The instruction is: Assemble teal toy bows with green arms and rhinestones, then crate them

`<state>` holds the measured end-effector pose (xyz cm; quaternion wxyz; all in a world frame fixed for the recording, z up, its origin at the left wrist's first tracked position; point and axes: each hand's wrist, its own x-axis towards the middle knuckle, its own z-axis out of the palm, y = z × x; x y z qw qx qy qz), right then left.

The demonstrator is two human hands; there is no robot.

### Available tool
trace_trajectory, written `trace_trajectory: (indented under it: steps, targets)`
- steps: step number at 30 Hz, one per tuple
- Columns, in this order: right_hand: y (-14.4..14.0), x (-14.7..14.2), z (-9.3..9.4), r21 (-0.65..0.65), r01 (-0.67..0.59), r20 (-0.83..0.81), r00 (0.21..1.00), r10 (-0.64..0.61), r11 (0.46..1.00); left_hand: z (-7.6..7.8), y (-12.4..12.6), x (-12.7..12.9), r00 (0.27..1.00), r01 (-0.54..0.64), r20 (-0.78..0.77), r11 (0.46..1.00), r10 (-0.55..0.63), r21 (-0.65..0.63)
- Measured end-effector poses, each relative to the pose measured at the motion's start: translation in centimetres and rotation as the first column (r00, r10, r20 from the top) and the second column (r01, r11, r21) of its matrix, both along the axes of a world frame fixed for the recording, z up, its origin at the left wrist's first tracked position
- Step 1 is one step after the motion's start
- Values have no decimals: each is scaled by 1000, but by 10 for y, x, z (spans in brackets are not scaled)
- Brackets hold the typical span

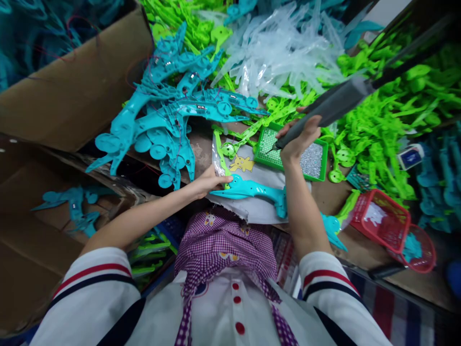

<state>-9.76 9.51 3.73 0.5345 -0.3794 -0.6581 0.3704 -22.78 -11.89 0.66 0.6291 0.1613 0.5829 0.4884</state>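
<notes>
My left hand [208, 183] holds down a turquoise plastic toy part [252, 190] lying on a white cloth [252, 209] at the front of the workbench. My right hand [299, 139] grips a grey electric screwdriver [331, 106], tilted with its tip down over a green tray [268, 132] that holds small silver screws [311, 161]. The screwdriver tip sits above the tray's perforated left half. A yellow cartoon figure [242, 164] is printed on the sheet just behind the turquoise part.
A pile of turquoise parts with wires [173, 110] lies left of the tray. Heaps of bright green parts [389, 120] and clear parts [281, 53] fill the back and right. Red baskets [385, 221] stand at the right. Cardboard boxes [72, 96] stand at the left.
</notes>
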Motion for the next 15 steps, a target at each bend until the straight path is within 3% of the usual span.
trace_trajectory:
  steps: [4,7,10,15]
  targets:
    - [-26,12,30,16,-29,-180,983,32,999,2,1,2,1000,-25,0,999,25,-22]
    - [-63,15,41,34,-257,-177,949,259,966,1,2,3,999,-35,38,999,35,9]
    - [-95,6,40,33,-430,-113,895,431,902,-1,2,3,995,-48,87,998,44,48]
    - [-117,-10,28,-98,-421,-172,900,401,902,-2,2,4,998,-41,55,996,36,81]
